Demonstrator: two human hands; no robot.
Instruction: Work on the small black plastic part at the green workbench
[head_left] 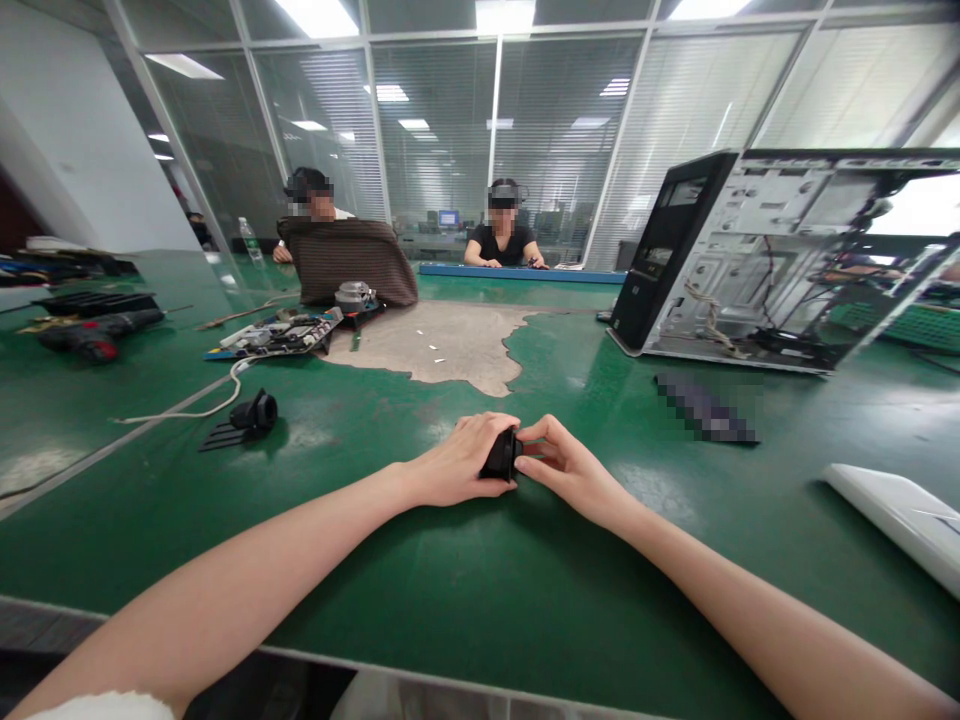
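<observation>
"What colour was the table (390, 590)?"
"Green, with an irregular greyish-beige patch (450, 350) on it."
"And the computer case (667, 250)?"
"Black at the front, silvery-grey inside."
"The small part between the hands?"
"That part (498, 456) was plain black, and the cloth (345, 255) farther off was dark brown."

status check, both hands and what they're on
left hand around small black part; right fingers at its right side; black bracket-like piece off to the left, clear of both hands
</observation>
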